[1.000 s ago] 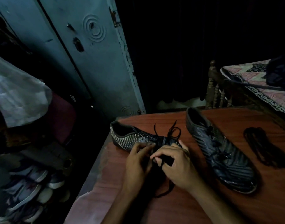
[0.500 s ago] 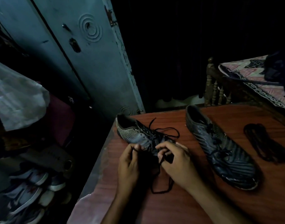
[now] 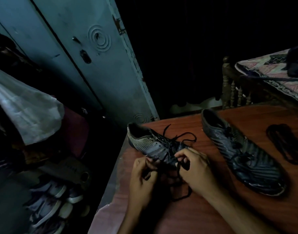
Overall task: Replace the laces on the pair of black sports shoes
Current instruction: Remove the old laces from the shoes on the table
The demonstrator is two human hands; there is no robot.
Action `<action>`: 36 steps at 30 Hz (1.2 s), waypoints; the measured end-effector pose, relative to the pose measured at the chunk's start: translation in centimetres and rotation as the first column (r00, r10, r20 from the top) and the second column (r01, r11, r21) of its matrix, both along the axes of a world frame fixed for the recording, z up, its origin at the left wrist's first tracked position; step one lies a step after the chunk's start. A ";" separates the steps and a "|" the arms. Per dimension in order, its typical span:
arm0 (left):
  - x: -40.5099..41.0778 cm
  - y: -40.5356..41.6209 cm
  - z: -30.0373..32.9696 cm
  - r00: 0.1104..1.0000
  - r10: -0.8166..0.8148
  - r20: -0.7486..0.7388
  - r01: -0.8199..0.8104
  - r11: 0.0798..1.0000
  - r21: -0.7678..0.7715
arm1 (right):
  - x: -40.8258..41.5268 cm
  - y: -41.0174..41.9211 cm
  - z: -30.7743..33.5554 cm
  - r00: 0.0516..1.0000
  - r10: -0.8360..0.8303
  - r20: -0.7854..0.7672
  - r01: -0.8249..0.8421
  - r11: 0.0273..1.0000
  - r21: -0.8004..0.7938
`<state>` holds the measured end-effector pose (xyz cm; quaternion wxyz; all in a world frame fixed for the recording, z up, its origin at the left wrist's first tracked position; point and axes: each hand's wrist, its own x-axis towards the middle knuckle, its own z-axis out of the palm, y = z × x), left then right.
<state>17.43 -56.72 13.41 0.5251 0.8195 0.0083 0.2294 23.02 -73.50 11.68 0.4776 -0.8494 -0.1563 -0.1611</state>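
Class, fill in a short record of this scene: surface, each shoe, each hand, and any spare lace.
surface: reddish wooden table
left shoe: near the table's left edge, black lace loosened
right shoe: lying apart, laced
left hand: pinches the lace beside the left shoe
right hand: grip curled on the lace over the same shoe
spare laces: dark bundle at the far right

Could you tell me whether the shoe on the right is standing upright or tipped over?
Upright: the right shoe rests sole-down on the table, its opening and laces facing up.
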 end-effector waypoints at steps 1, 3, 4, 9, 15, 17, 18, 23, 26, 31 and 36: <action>-0.3 0.3 0.1 0.999 -0.036 -0.002 0.036 0.997 -0.074 | -0.1 0.1 0.1 1.000 0.007 0.005 -0.007 1.000 0.003; -0.8 0.5 0.2 0.991 -0.127 -0.030 0.120 0.977 -0.179 | -0.3 0.1 0.3 1.000 0.016 0.004 -0.016 1.000 0.018; -1.0 0.4 0.5 0.988 -0.152 -0.030 0.142 0.964 -0.225 | -0.3 0.0 0.4 1.000 0.021 -0.006 -0.021 1.000 0.023; -1.1 0.0 1.3 0.998 -0.053 -0.026 0.041 0.940 -0.339 | -0.7 -0.3 0.8 0.997 0.048 -0.056 -0.047 0.999 0.022; -0.5 -0.5 -0.7 0.991 -0.006 -0.133 -0.027 0.968 -0.250 | -0.5 -0.7 0.4 0.997 0.037 -0.069 -0.036 0.999 0.021; 0.0 -0.2 -0.5 0.983 0.010 -0.183 -0.045 0.981 -0.188 | -0.8 -0.4 0.8 0.996 0.052 -0.074 -0.051 0.998 0.023; 0.4 -0.2 -0.3 0.979 0.033 -0.203 -0.060 0.990 -0.127 | -0.9 -0.3 1.1 0.995 0.061 -0.081 -0.058 0.998 0.030; 2.2 -1.2 0.7 0.975 0.209 -0.068 -0.180 0.937 0.301 | -1.0 -0.6 1.6 0.993 0.041 -0.106 -0.034 0.997 0.065; 2.9 -1.0 -0.1 0.977 0.211 0.020 -0.197 0.871 0.450 | -1.0 -0.7 1.7 0.995 0.042 -0.094 -0.035 0.996 0.076; 2.7 -1.1 -0.8 0.971 0.236 0.033 -0.233 0.911 0.340 | -0.8 -0.6 1.3 0.994 0.067 -0.080 -0.063 0.996 0.056; 2.3 -1.3 -0.1 0.974 0.224 0.033 -0.226 0.961 0.159 | -0.8 -0.2 1.0 0.987 0.114 -0.113 -0.103 0.990 0.095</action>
